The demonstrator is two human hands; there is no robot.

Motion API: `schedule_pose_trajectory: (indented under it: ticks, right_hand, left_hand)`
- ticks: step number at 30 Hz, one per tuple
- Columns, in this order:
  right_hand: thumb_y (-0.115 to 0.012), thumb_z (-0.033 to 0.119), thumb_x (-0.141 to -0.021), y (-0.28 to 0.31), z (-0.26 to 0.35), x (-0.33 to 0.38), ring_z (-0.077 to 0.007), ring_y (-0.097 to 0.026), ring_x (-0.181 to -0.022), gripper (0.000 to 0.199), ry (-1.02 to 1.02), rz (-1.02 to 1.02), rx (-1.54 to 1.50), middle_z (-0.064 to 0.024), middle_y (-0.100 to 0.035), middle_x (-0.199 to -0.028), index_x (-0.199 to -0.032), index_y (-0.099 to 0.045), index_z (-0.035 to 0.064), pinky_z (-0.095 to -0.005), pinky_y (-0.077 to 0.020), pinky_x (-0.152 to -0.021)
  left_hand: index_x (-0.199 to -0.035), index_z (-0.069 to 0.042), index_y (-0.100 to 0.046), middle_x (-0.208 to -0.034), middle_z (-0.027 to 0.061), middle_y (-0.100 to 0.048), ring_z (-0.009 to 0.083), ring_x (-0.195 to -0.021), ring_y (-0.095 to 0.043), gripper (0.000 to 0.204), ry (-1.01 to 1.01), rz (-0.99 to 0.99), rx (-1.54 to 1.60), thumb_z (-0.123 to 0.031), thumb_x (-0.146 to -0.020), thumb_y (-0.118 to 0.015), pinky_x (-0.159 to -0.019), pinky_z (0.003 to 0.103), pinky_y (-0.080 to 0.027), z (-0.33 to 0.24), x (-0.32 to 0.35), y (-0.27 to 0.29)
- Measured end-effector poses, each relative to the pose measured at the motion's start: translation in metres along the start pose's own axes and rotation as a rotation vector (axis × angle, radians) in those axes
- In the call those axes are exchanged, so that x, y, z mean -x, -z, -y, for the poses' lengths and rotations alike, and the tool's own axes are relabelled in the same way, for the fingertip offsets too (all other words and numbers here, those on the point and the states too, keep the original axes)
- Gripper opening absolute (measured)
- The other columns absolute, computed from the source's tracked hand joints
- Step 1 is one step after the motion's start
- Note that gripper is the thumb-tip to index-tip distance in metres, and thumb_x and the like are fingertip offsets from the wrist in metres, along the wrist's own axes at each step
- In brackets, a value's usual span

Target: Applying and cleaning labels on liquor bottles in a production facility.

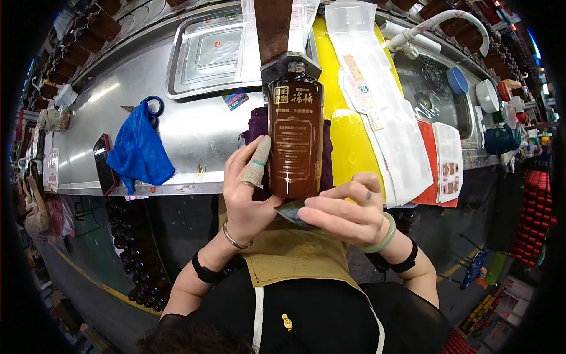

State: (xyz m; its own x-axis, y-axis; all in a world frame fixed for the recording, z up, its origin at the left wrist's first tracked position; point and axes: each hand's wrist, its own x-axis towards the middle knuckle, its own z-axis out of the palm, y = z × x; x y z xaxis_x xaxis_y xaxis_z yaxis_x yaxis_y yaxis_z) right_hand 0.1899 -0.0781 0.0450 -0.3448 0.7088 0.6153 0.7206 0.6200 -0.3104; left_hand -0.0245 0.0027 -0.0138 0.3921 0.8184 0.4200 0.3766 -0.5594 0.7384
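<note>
A brown glass bottle [296,138] with gold print lies on a dark purple cloth [257,125] at the bench edge, its neck pointing away from me. My left hand [243,187] grips the bottle's lower left side, the thumb by its base. A knitted finger cover [257,165] sleeves one finger of that hand. Close to the base, my right hand [352,211] pinches a dark grey-green, pointed flat piece [290,212]; its exact kind is unclear. The piece's tip reaches toward my left thumb, and my right fingers partly hide it.
Left on the steel bench [76,156] are a blue cloth [140,150], scissors [154,106] and a phone [105,165]. A metal tray [177,71] stands behind. White printed sheets [395,141] cover a yellow board [336,106] at right, before a sink [436,88] with a tap [439,20].
</note>
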Motion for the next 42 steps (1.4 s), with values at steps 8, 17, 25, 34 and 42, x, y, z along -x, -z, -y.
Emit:
schedule_pose_trajectory:
  ticks: [8, 17, 25, 34, 42]
  right_hand:
    - [-0.073, 0.011, -0.079, -0.016, -0.009, 0.007, -0.0127, -0.065, -0.088, 0.034, -0.079, -0.028, 0.021, 0.004, -0.076, -0.108, -0.111, -0.081, 0.0178, -0.0325, -0.0433, -0.083]
    - [-0.073, 0.014, -0.078, -0.007, 0.001, 0.0, -0.01, -0.063, -0.088, 0.035, 0.026, 0.043, 0.105, 0.0079, -0.074, -0.105, -0.111, -0.08, 0.0183, -0.0296, -0.0433, -0.084]
    - [-0.081, 0.004, -0.084, 0.028, -0.021, -0.016, -0.0222, -0.064, -0.082, 0.021, -0.215, -0.308, 0.164, -0.0055, -0.076, -0.096, -0.104, -0.077, 0.0046, -0.0341, -0.0472, -0.077]
    - [-0.084, 0.003, -0.079, 0.022, -0.02, -0.018, -0.0223, -0.067, -0.088, 0.028, -0.267, -0.342, 0.176, -0.0061, -0.077, -0.1, -0.107, -0.08, 0.0063, -0.0339, -0.0496, -0.082]
    - [-0.074, 0.017, -0.079, -0.007, 0.009, -0.011, -0.0135, -0.061, -0.082, 0.034, 0.065, 0.156, -0.038, 0.004, -0.075, -0.105, -0.112, -0.079, 0.0139, -0.0298, -0.0462, -0.078]
  left_hand:
    - [-0.15, 0.004, -0.054, -0.14, 0.0197, -0.065, 0.0373, -0.128, -0.061, 0.09, 0.142, 0.014, 0.147, -0.007, -0.069, -0.091, -0.114, 0.045, -0.044, 0.009, -0.002, -0.017]
    - [-0.141, 0.002, -0.065, -0.146, 0.02, -0.063, 0.0385, -0.131, -0.061, 0.083, -0.029, -0.091, 0.075, -0.005, -0.062, -0.088, -0.109, 0.046, -0.048, -0.005, -0.002, -0.007]
    - [-0.122, -0.037, -0.08, -0.145, 0.011, -0.067, 0.0355, -0.132, -0.058, 0.037, -0.282, -0.072, -0.414, -0.022, -0.088, -0.075, -0.108, 0.048, -0.049, -0.013, 0.008, -0.01]
    - [-0.132, -0.018, -0.076, -0.159, 0.0199, -0.051, 0.0413, -0.141, -0.049, 0.06, -0.236, -0.116, -0.122, -0.005, -0.074, -0.084, -0.118, 0.052, -0.042, -0.015, 0.013, -0.019]
    - [-0.146, 0.006, -0.056, -0.141, 0.0215, -0.066, 0.0355, -0.124, -0.066, 0.083, -0.053, -0.079, 0.062, -0.017, -0.073, -0.088, -0.113, 0.048, -0.045, -0.001, -0.003, -0.013]
